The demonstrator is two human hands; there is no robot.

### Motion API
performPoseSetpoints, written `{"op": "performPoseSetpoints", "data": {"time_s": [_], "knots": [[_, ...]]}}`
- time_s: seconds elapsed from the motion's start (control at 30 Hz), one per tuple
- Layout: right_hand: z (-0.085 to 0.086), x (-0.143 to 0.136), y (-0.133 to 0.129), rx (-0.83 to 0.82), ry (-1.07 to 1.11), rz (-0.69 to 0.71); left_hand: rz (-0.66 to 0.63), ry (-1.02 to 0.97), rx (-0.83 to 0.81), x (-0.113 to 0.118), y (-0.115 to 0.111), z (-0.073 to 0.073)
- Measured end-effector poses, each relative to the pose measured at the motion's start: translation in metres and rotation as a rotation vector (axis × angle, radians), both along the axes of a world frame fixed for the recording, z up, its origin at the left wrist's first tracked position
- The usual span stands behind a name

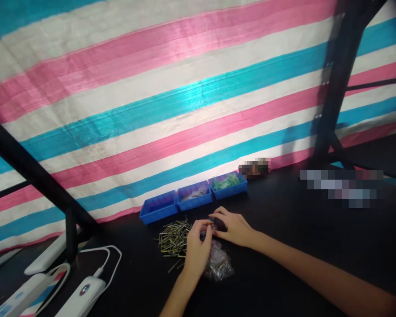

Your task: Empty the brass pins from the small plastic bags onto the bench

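At lower centre, the left hand (198, 243) and right hand (235, 226) curl their fingers close, any grip unclear, beside slender, straight sticks (174, 238) and crinkled transparent plastic bags (219, 264).

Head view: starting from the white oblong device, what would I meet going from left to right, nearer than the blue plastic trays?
White oblong device, pile of thin yellow-and-dark sticks, left hand, right hand.
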State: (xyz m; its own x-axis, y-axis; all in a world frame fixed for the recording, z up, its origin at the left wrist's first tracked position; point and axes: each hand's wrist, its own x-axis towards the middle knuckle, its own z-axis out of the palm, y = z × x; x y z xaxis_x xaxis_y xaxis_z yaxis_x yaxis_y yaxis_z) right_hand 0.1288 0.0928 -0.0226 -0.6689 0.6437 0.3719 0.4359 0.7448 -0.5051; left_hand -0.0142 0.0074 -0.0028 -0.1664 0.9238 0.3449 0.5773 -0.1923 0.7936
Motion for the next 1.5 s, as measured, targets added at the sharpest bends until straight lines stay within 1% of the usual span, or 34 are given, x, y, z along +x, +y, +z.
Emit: {"op": "performPoseSetpoints", "data": {"time_s": [0.07,0.17,0.3,0.37,0.47,0.57,0.67,0.77,0.83,0.9,0.93,1.0,1.07,1.13,1.2,1.23,1.3,1.37,1.43,1.5], "knots": [[0.0,0.0,-0.001,0.032,-0.025,0.02,0.006,0.026,0.021,0.001,0.0,-0.002],[0.002,0.002,-0.001,0.038,-0.02,0.044,-0.007,0.083,0.044,0.004,-0.002,-0.003],[0.007,0.01,0.003,0.015,0.02,0.118,-0.037,0.163,0.066,0.009,-0.005,0.001],[0.009,0.014,0.008,0.023,0.064,0.096,-0.047,0.184,0.064,0.013,-0.007,0.004],[0.013,0.013,0.015,0.093,0.14,-0.004,-0.055,0.216,0.06,0.018,-0.011,0.006],[0.022,0.0,0.02,0.206,0.139,-0.024,-0.054,0.246,0.06,0.021,-0.013,0.006],[0.035,-0.024,0.023,0.315,0.087,-0.016,-0.037,0.284,0.069,0.02,-0.013,0.005],[0.044,-0.052,0.03,0.374,0.047,-0.105,-0.018,0.322,0.072,0.016,-0.011,0.004],[0.045,-0.066,0.035,0.372,0.007,-0.19,-0.01,0.346,0.067,0.012,-0.01,0.002],[0.043,-0.074,0.041,0.339,-0.051,-0.233,-0.002,0.375,0.056,0.01,-0.009,0.0],[0.041,-0.076,0.044,0.314,-0.083,-0.232,0.002,0.393,0.048,0.009,-0.009,-0.001],[0.037,-0.075,0.048,0.266,-0.123,-0.207,0.004,0.431,0.032,0.009,-0.01,-0.003],[0.037,-0.071,0.05,0.241,-0.108,-0.185,0.005,0.462,0.022,0.01,-0.01,-0.002],[0.043,-0.065,0.05,0.247,-0.054,-0.166,0.003,0.475,0.015,0.011,-0.01,-0.001],[0.055,-0.058,0.048,0.246,-0.008,-0.138,0.004,0.477,0.004,0.01,-0.01,-0.001],[0.062,-0.055,0.047,0.221,-0.009,-0.114,-0.001,0.483,-0.005,0.009,-0.009,-0.002],[0.076,-0.046,0.044,0.096,-0.086,-0.029,-0.025,0.513,-0.039,0.005,-0.008,-0.004],[0.083,-0.038,0.044,-0.067,-0.242,0.082,-0.049,0.556,-0.083,0.002,-0.007,-0.006],[0.082,-0.032,0.046,-0.203,-0.373,0.157,-0.043,0.584,-0.108,-0.001,-0.005,-0.005],[0.074,-0.028,0.051,-0.322,-0.47,0.189,-0.01,0.592,-0.099,-0.002,-0.004,-0.003]]}}
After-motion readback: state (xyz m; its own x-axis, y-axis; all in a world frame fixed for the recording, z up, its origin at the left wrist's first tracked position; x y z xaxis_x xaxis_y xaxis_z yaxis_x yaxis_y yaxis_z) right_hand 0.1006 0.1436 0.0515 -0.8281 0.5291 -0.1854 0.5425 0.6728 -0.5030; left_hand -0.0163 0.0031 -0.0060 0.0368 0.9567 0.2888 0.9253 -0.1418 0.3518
